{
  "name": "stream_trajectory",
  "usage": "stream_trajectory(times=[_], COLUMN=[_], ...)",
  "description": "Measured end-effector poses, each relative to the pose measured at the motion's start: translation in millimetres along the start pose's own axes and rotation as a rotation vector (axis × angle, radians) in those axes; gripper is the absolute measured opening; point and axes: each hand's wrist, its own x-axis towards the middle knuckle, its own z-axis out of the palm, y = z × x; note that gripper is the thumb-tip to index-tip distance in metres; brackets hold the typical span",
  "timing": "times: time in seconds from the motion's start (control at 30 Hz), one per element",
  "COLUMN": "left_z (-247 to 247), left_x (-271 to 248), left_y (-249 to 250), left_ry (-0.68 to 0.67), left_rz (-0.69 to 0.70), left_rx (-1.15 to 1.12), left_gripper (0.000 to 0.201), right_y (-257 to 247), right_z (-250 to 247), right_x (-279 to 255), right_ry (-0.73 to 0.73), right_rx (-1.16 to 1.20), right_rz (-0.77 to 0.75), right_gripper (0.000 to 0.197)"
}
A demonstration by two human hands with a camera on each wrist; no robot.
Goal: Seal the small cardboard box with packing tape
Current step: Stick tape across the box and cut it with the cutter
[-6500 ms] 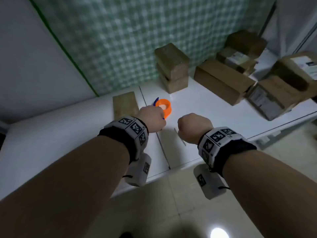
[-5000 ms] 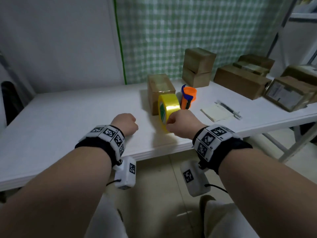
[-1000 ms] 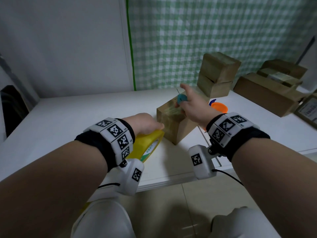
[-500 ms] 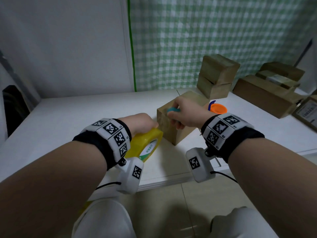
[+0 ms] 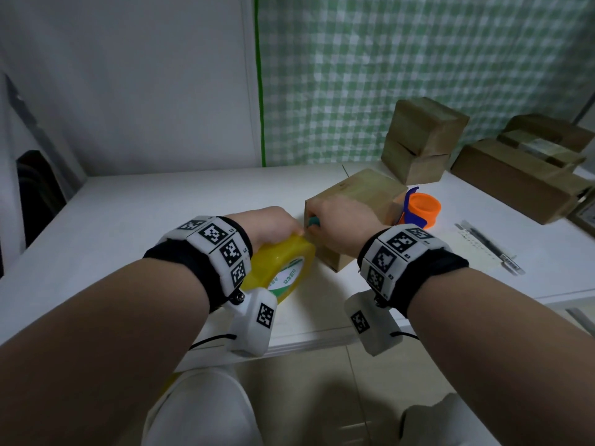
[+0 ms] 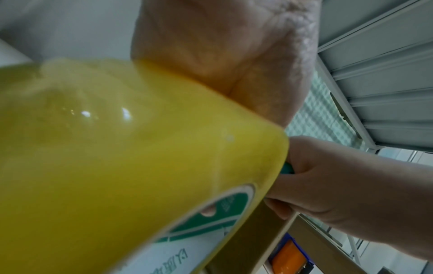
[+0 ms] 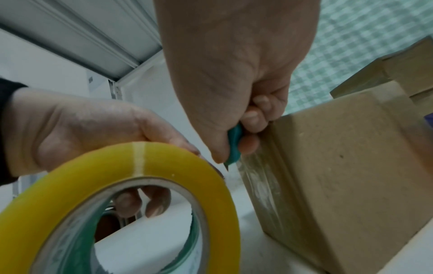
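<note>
The small cardboard box (image 5: 355, 201) sits on the white bench (image 5: 135, 214), clear tape already down its near face. The left hand (image 5: 273, 225) grips the yellow tape roll (image 5: 283, 268), fingers hooked through its core; the right hand (image 5: 341, 225) is closed round a teal cutter (image 7: 234, 148) at the box edge. The box looks light and likely to slide, so it wants steadying on top.
</note>
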Motion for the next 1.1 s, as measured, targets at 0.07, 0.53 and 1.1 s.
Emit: stream_trajectory(times=[0.07,0.53,1.1], left_z=[0.3,-0.4,-3.5], left_x=[2.4,4.8,0.6], left_y=[0.5,5.4,6.9], left_ry=[-0.004,-0.011,-0.005], left_rz=[-0.001,0.006,-0.041], left_rx=[-0.002,0.05,0.027], left_gripper=[0.035,0.035,0.014], right_y=[0.1,-1.6,10.1], right_z=[0.8,2.3,-9.5], right_x=[-0.5,-0.1,2.2], right_ry=[0.016,-0.021,-0.16], right_rx=[-0.023,-0.153,-0.026], right_rz=[-0.007,-0.074,-0.161], right_gripper=[0.021,0.025,0.027])
